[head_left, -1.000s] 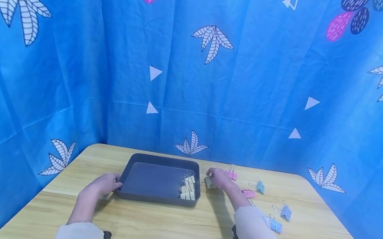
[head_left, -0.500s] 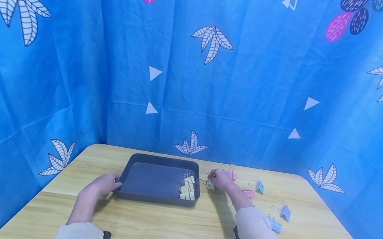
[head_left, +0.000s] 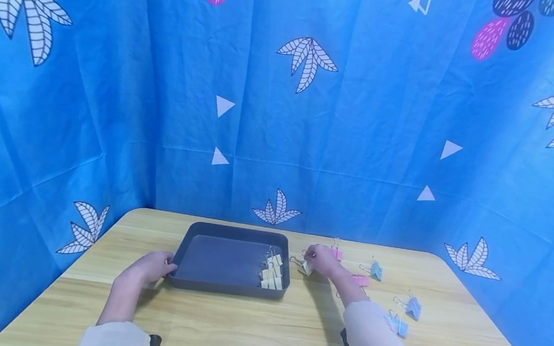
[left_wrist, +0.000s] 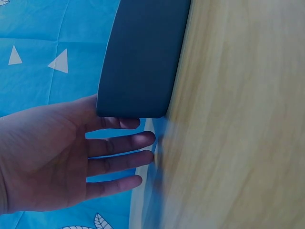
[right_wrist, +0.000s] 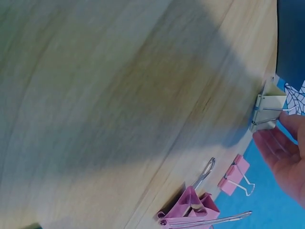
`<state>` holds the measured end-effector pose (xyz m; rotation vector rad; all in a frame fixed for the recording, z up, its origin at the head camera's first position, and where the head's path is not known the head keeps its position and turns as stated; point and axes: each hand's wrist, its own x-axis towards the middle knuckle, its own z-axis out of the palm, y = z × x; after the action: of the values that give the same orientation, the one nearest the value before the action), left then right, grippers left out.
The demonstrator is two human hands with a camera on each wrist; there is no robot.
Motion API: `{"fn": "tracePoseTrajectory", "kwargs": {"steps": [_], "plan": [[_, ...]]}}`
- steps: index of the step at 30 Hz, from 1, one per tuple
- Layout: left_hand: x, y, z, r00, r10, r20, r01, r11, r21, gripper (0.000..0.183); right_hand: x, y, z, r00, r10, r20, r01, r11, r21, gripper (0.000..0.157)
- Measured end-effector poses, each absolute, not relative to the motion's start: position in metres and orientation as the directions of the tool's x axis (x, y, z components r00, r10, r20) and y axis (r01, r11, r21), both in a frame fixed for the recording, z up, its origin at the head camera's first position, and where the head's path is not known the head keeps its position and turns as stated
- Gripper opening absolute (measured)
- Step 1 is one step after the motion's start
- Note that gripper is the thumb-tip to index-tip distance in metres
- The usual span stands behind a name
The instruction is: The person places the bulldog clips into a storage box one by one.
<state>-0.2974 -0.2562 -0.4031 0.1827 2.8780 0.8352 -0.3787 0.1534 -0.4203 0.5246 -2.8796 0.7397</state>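
Note:
My right hand [head_left: 321,259] pinches a pale cream binder clip [right_wrist: 269,110] just right of the tray, with thumb and fingertips on its wire handle. In the head view the same binder clip [head_left: 306,266] sits low by the table, tilted. My left hand [head_left: 150,266] touches the left end of a dark grey tray [head_left: 226,289]. In the left wrist view the left fingers [left_wrist: 119,143] are extended and spread below the tray's end wall [left_wrist: 138,71]; the thumb is mostly hidden behind it. Several pale yellow binder clips [head_left: 271,275] lie at the tray's right side.
Right of the tray lie pink binder clips [right_wrist: 233,174], a teal binder clip [head_left: 376,270] and blue binder clips [head_left: 413,307], scattered over the wooden table [head_left: 222,329]. A blue patterned curtain [head_left: 372,121] hangs behind and at both sides.
My right hand has shifted slightly to the right, and the cream binder clip has turned and tilted in its fingers. The left hand and the tray have stayed put.

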Motion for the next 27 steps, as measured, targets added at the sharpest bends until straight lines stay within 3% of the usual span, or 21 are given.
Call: {"fn": "tracePoseTrajectory", "kwargs": {"steps": [12,19,27], "plan": [[-0.299,-0.257,-0.405,-0.983,0.144,-0.115,0.06,0.841,0.538,0.031,-0.375,0.154,-0.409,-0.925,-0.305,0.226,-0.376,0.824,-0.425,0.011],[-0.298,-0.256,-0.404,-0.983,0.148,-0.11,0.066,0.841,0.537,0.022,-0.374,0.153,-0.402,-0.908,-0.313,0.279,-0.406,0.819,-0.405,0.01],[-0.299,-0.256,-0.404,-0.983,0.14,-0.119,0.054,0.839,0.541,0.032,-0.373,0.147,-0.394,-0.916,-0.271,0.295,-0.378,0.831,-0.408,0.011]]}}
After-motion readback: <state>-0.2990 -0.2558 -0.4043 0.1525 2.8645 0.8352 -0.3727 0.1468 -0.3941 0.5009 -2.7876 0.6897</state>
